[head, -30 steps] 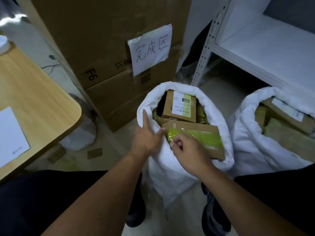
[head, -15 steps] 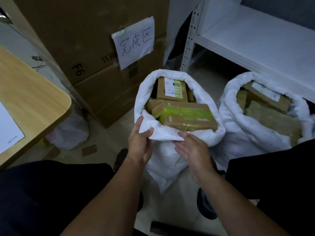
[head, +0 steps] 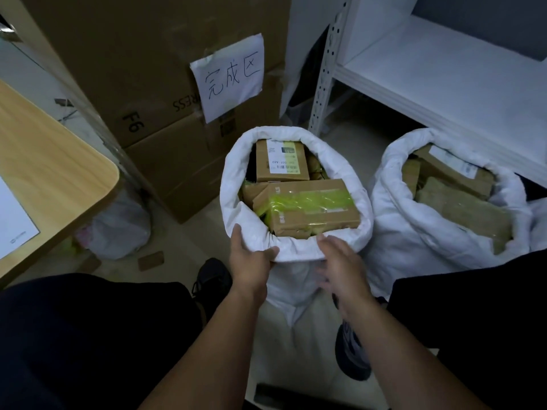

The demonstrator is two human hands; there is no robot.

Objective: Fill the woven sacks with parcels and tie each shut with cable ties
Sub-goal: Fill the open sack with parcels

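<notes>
Pale floor lies under two white woven sacks. My left hand (head: 251,258) holds the rolled rim of the near sack (head: 296,161), thumb over the fold and fingers under it. My right hand (head: 343,267) hovers at the same rim with fingers loosely spread, holding nothing. Inside I see a parcel with green tape (head: 307,208) and behind it a labelled box (head: 281,161). A second sack (head: 414,232), also full of parcels, stands beside it on the right. Behind them are stacked cartons (head: 165,84) with a paper sign (head: 231,75), a white shelf (head: 444,78), and a wooden table (head: 50,161) at left.
</notes>
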